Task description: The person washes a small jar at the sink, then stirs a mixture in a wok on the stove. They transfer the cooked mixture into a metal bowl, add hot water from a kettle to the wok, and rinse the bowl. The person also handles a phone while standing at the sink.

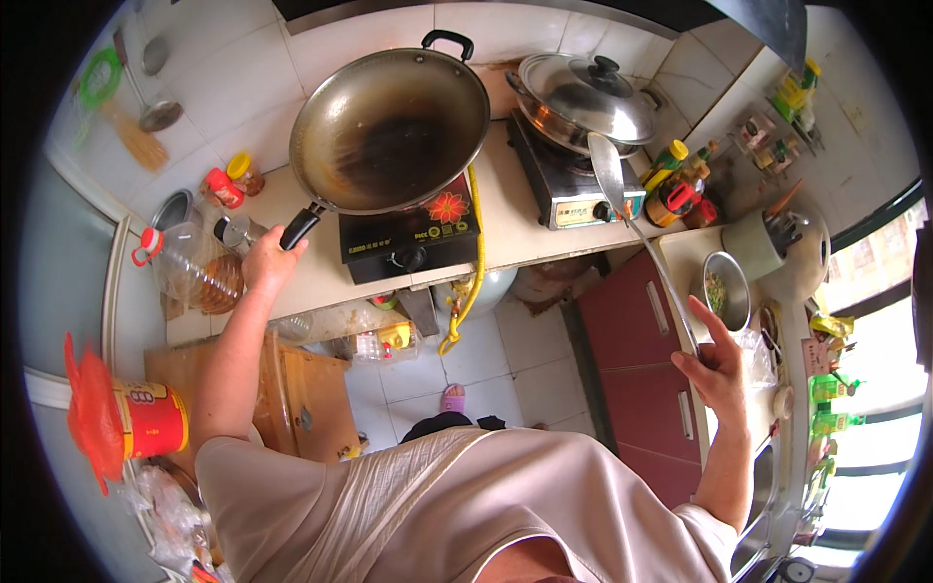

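My left hand grips the black handle of a large wok, which is tilted with its inside facing me. The wok holds no food, and its bottom is stained dark. Below it is a black gas stove with a red flower print; its burner is hidden behind the wok. In my right hand is the thin shaft of a long metal wok spatula. The spatula's blade points away from me, across the front of a second gas stove. That stove carries a lidded steel pot.
A yellow gas hose hangs over the counter's front edge. Bottles stand right of the pot; a steel bowl of chopped food sits near my right hand. An oil jug is beside my left wrist. A wooden cabinet stands below.
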Action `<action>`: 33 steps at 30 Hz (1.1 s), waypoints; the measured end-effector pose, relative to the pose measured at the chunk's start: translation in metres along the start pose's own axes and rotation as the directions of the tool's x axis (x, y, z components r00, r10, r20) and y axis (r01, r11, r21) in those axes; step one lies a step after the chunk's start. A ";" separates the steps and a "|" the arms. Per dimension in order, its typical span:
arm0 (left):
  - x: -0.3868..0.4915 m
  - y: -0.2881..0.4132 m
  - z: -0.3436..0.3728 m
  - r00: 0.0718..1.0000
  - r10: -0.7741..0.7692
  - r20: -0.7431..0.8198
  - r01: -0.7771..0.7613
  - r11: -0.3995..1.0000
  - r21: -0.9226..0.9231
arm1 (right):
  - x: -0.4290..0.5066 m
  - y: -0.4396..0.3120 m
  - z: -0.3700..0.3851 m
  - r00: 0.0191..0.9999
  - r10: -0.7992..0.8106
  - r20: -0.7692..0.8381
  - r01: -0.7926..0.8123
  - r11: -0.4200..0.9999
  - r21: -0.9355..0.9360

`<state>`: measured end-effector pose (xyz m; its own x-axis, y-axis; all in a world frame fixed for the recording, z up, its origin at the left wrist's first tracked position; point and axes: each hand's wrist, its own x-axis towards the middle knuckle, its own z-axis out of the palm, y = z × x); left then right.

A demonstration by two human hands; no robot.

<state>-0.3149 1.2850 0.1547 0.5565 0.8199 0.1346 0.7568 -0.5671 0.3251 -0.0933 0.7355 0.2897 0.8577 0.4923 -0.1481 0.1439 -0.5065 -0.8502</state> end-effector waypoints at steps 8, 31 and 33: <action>0.051 0.005 -0.015 0.991 0.005 0.137 -0.021 0.993 0.119 | 0.010 0.003 0.015 0.999 0.001 -0.037 -0.001 1.000 -0.014; 0.059 0.003 -0.025 0.952 0.277 -0.128 -0.271 0.960 0.065 | -0.002 0.161 -0.089 0.872 0.315 -0.374 -0.199 0.927 0.317; 0.020 0.041 -0.013 0.818 0.453 -0.354 -0.452 0.887 0.092 | -0.002 0.203 -0.122 0.805 0.281 -0.523 -0.238 0.960 0.148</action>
<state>-0.2775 1.2790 0.1831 0.6770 0.4416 0.5887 0.4516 -0.8809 0.1414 -0.0052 0.5456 0.1793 0.9889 -0.1158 -0.0935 -0.1393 -0.4984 -0.8557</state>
